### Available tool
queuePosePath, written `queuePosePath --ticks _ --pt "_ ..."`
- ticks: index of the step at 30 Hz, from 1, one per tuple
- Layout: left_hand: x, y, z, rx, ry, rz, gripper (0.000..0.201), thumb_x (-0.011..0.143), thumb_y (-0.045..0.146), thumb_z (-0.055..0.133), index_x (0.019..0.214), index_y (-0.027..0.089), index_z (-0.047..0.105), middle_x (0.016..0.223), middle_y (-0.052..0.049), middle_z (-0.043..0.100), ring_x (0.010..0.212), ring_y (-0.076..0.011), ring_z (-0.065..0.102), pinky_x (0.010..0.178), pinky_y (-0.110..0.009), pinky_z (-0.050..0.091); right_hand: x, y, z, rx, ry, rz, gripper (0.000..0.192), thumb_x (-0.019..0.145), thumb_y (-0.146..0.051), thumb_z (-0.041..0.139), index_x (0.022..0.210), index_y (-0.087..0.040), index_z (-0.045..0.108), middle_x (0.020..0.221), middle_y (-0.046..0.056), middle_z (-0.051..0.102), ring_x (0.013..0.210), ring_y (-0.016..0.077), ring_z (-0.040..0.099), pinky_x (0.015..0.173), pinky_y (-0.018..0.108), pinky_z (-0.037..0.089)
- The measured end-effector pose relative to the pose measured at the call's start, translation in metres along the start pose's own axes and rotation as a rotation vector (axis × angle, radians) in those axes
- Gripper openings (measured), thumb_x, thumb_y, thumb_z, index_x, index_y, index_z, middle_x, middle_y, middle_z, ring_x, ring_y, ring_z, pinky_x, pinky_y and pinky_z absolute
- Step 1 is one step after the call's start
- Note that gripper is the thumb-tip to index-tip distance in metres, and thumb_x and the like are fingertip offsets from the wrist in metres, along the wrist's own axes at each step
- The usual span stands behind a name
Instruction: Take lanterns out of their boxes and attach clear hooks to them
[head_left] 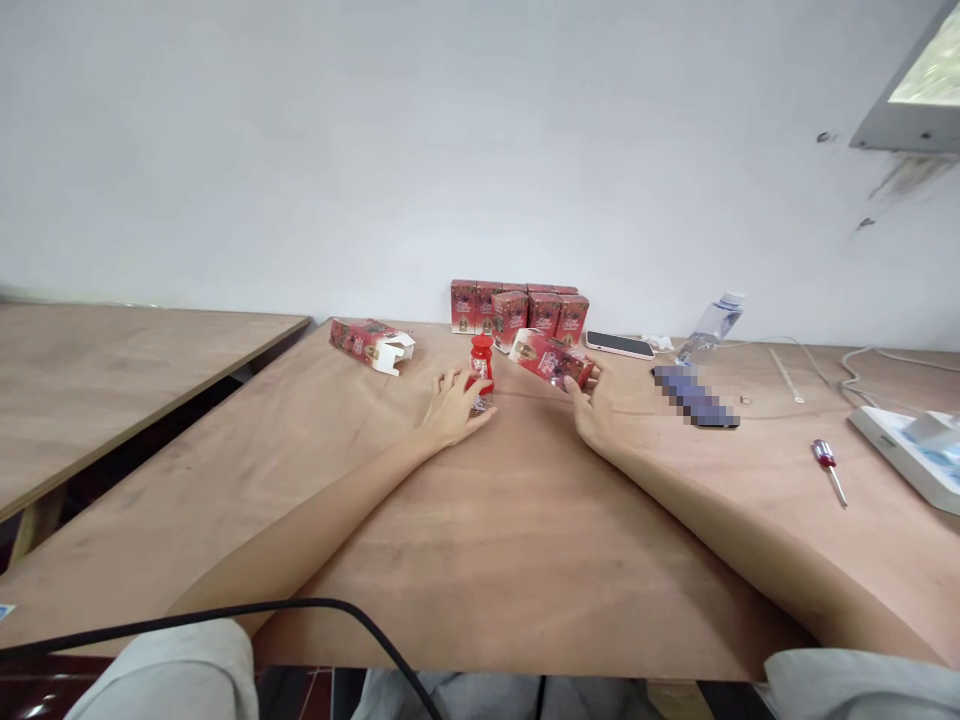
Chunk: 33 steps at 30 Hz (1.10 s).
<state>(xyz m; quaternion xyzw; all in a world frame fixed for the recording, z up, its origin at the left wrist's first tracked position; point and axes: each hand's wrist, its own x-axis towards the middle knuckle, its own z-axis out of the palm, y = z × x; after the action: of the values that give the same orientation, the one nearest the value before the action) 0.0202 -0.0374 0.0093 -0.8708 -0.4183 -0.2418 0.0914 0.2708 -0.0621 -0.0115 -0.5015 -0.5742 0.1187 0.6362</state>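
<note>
Light brown wooden worktop (pixel 465 560) set against a plain white wall (pixel 375 150). Near its middle, toward the far edge, stands a small red lantern (pixel 481 356) with a clear section, upright. The left hand (pixel 448 408) reaches it from the near left, fingers curled around its lower part, with the thumb close to its base.

Just to the right, the right hand (pixel 595 412) holds a red printed box (pixel 553 362) at its right end, thumb on the near side and the other fingers behind it, clamped on the cardboard. This box lies tilted, a white flap showing at its left end, near the lantern.

Behind it, close to the wall, a cluster of matching red boxes (pixel 517 310) stands upright in rows. Left of the lantern, well apart from the left hand, another red box with open white flaps (pixel 366 343) lies on its side, its open end facing right.

To the right of the cluster lies a smartphone in a pale case (pixel 619 346), then a clear bottle with a white cap (pixel 709 330). Nearer is a flat dark item (pixel 694 398), blurred by pixelation. Farther right are a screwdriver with a red and clear handle (pixel 827 464) and a white power strip (pixel 900 450). A black cable (pixel 300 604) crosses the foreground, above pale grey sleeves (pixel 180 665).
</note>
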Motion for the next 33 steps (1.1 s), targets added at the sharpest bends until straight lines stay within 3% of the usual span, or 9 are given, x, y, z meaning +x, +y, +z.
queuePosePath --ticks 5,8,13,16,19,23,27,33 --pt "0.004 0.001 0.004 -0.018 -0.048 0.023 0.049 0.087 0.049 0.043 0.128 0.023 0.050 0.130 -0.011 0.049 0.117 -0.0316 0.038 0.094 -0.049 0.028 0.006 0.006 0.003 0.219 0.107 0.232 0.049 0.075 -0.044 0.060 0.116 -0.024 0.042 0.102 0.004 0.060 0.088 0.0176 0.058 0.079 0.035 0.048" --pt "0.006 0.001 0.005 -0.013 -0.069 -0.023 0.053 0.089 0.049 0.038 0.133 0.020 0.044 0.133 -0.013 0.047 0.118 -0.0326 0.037 0.095 -0.051 0.027 0.006 0.006 0.006 0.363 0.111 0.261 0.050 0.073 -0.047 0.060 0.115 -0.026 0.042 0.101 0.003 0.061 0.088 0.0172 0.059 0.077 0.033 0.049" --pt "0.003 -0.004 0.001 -0.174 -0.012 -0.058 0.058 0.089 0.050 0.033 0.135 0.014 0.038 0.130 -0.016 0.050 0.115 -0.0298 0.043 0.097 -0.049 0.027 -0.016 -0.012 0.002 0.379 -0.100 0.161 0.050 0.075 -0.048 0.061 0.116 -0.026 0.043 0.108 0.004 0.061 0.096 0.0185 0.058 0.082 0.033 0.048" --pt "-0.006 -0.006 -0.003 -0.460 0.060 -0.048 0.058 0.089 0.052 0.031 0.132 0.016 0.041 0.126 -0.014 0.054 0.111 -0.0274 0.049 0.098 -0.045 0.031 -0.034 -0.031 -0.004 0.327 -0.318 0.155 0.050 0.076 -0.048 0.061 0.118 -0.027 0.044 0.113 0.006 0.060 0.099 0.0203 0.059 0.084 0.035 0.049" --pt "-0.019 -0.005 -0.007 -0.775 0.044 -0.054 0.056 0.089 0.054 0.034 0.130 0.017 0.045 0.122 -0.011 0.058 0.108 -0.0252 0.054 0.096 -0.039 0.037 -0.044 -0.044 -0.010 0.331 -0.461 0.167 0.049 0.078 -0.048 0.060 0.119 -0.028 0.043 0.116 0.006 0.059 0.101 0.0207 0.058 0.087 0.037 0.048" --pt "-0.029 -0.003 -0.011 -1.056 -0.024 -0.153 0.059 0.084 0.057 0.047 0.127 0.018 0.049 0.115 -0.010 0.062 0.103 -0.0243 0.058 0.091 -0.035 0.043 -0.044 -0.048 -0.014 0.363 -0.503 0.193 0.050 0.079 -0.048 0.059 0.122 -0.029 0.043 0.115 0.006 0.058 0.099 0.0198 0.058 0.087 0.037 0.048" --pt "-0.027 -0.003 -0.010 -1.199 -0.036 -0.239 0.061 0.081 0.056 0.051 0.128 0.018 0.050 0.117 -0.008 0.061 0.105 -0.0242 0.057 0.091 -0.035 0.045 -0.041 -0.045 -0.013 0.368 -0.484 0.181 0.047 0.080 -0.048 0.057 0.120 -0.029 0.043 0.113 0.005 0.058 0.098 0.0192 0.058 0.087 0.037 0.047" --pt "-0.020 0.002 -0.012 -1.263 -0.044 -0.360 0.068 0.078 0.061 0.051 0.128 0.015 0.051 0.089 -0.004 0.068 0.067 -0.0161 0.060 0.066 -0.030 0.050 -0.043 -0.045 -0.010 0.340 -0.500 0.166 0.041 0.082 -0.046 0.055 0.116 -0.026 0.042 0.109 0.005 0.061 0.095 0.0184 0.059 0.082 0.034 0.048"
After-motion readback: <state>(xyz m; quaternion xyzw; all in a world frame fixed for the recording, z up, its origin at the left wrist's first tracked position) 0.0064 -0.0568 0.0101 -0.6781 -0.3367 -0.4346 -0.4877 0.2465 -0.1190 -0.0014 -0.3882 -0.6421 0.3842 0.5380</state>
